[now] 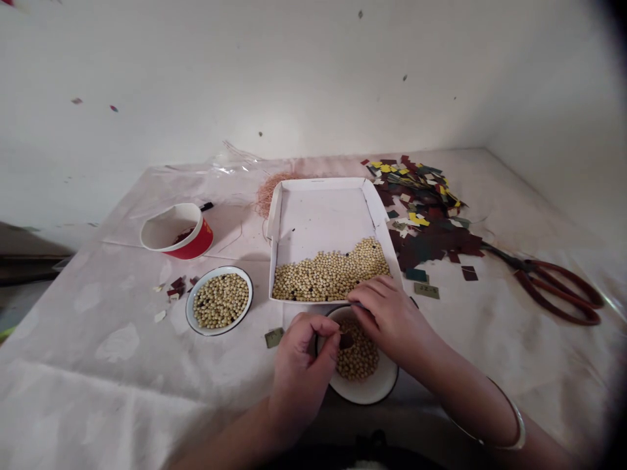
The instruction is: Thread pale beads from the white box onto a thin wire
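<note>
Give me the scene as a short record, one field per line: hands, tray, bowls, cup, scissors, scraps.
left hand: pinching, dark piece at its fingertips
right hand: over near bowl's far side, grip unclear
white tray: beans across near part
near bowl: beans, under hands
left bowl: beans, some dark
red-and-white cup: left of tray, dark-red bits inside
scissors: far right
scraps: right of tray

left hand (306, 372): pinching dark-red piece (345, 341) over near bowl (372, 393) | right hand (392, 313): by white tray (318, 212), near edge | far right: coloured scraps (426, 241) | right: scissors (563, 287)
</note>
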`<state>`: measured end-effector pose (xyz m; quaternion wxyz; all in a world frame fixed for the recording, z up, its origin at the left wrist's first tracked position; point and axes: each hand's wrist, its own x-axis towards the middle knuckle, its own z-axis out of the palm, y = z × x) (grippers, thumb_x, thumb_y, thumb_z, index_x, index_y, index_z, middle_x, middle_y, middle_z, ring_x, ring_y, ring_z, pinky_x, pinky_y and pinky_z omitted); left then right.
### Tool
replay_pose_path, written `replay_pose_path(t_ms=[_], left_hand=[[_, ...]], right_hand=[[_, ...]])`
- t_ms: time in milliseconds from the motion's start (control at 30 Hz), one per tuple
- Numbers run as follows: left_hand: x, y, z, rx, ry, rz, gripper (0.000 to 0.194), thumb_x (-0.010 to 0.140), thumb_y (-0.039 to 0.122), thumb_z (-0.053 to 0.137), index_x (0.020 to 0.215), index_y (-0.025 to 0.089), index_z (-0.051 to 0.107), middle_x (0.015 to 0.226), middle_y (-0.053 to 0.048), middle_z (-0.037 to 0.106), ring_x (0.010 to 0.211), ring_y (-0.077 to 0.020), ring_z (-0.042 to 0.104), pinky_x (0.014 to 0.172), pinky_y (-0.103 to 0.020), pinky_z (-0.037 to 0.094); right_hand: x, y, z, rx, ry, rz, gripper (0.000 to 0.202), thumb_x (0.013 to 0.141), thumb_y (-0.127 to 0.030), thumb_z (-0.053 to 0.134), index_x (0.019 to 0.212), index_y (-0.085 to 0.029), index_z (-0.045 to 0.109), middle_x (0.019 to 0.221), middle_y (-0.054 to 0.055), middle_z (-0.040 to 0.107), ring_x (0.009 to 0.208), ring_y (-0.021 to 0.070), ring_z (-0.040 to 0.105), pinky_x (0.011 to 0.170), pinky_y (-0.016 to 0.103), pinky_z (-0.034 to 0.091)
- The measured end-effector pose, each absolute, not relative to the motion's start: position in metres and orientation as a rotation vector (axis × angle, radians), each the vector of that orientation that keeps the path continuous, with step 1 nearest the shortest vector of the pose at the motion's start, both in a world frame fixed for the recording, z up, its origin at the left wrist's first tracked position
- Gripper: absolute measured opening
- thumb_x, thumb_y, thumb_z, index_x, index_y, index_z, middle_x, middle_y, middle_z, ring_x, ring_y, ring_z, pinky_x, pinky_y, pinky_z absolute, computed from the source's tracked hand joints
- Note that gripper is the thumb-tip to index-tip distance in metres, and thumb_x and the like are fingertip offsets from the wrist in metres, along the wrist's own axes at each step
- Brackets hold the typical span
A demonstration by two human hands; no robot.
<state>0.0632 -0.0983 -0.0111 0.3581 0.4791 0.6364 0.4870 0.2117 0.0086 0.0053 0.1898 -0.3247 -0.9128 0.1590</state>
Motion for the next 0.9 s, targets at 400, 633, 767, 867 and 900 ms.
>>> replay_pose_path(t_ms=[400, 633, 767, 867, 900], left_hand=[[0.062, -0.097, -0.009, 1.275, 1.641, 1.253, 0.002, 0.081, 0.018, 0.055, 0.081, 0.019, 0.056, 0.078, 0.0, 0.06, 0.075, -0.0135, 0.057, 0.072, -0.025, 0.045], [0.063, -0.097, -0.012, 1.284, 1.631, 1.269, 0.003, 0.082, 0.018, 0.056, 0.079, 0.019, 0.056, 0.077, 0.0, 0.06, 0.075, -0.0131, 0.057, 0.073, -0.025, 0.045], [0.063, -0.097, -0.014, 1.241, 1.621, 1.286, 0.002, 0.082, 0.018, 0.056, 0.08, 0.02, 0.056, 0.078, 0.0, 0.06, 0.076, -0.013, 0.057, 0.073, -0.025, 0.046], [0.063, -0.097, -0.013, 1.237, 1.614, 1.286, 0.003, 0.082, 0.018, 0.056, 0.079, 0.019, 0.056, 0.078, 0.0, 0.06, 0.076, -0.0128, 0.057, 0.073, -0.025, 0.046], [0.063, -0.097, -0.012, 1.235, 1.608, 1.283, 0.003, 0.082, 0.018, 0.056, 0.079, 0.019, 0.056, 0.078, 0.0, 0.06, 0.075, -0.0129, 0.057, 0.073, -0.025, 0.046]], right_hand=[[0.216, -0.026, 0.026, -0.81, -2.32, 0.758, 0.008, 0.087, -0.018, 0.05, 0.082, -0.021, 0.055, 0.08, 0.001, 0.058, 0.08, 0.0156, 0.053, 0.07, 0.029, 0.044], [0.211, -0.035, 0.011, -0.734, -2.265, 0.666, 0.009, 0.086, -0.016, 0.054, 0.078, -0.02, 0.057, 0.078, 0.002, 0.058, 0.078, 0.0155, 0.051, 0.068, 0.03, 0.044], [0.21, -0.035, 0.009, -0.723, -2.248, 0.65, 0.012, 0.086, -0.016, 0.053, 0.075, -0.02, 0.057, 0.074, 0.002, 0.057, 0.074, 0.0159, 0.051, 0.065, 0.031, 0.042], [0.21, -0.035, 0.008, -0.701, -2.261, 0.594, 0.012, 0.086, -0.015, 0.053, 0.076, -0.019, 0.058, 0.073, 0.002, 0.058, 0.073, 0.016, 0.05, 0.066, 0.032, 0.041], [0.21, -0.034, 0.007, -0.705, -2.26, 0.575, 0.011, 0.086, -0.016, 0.053, 0.077, -0.019, 0.058, 0.073, 0.002, 0.058, 0.073, 0.0158, 0.05, 0.067, 0.032, 0.041]])
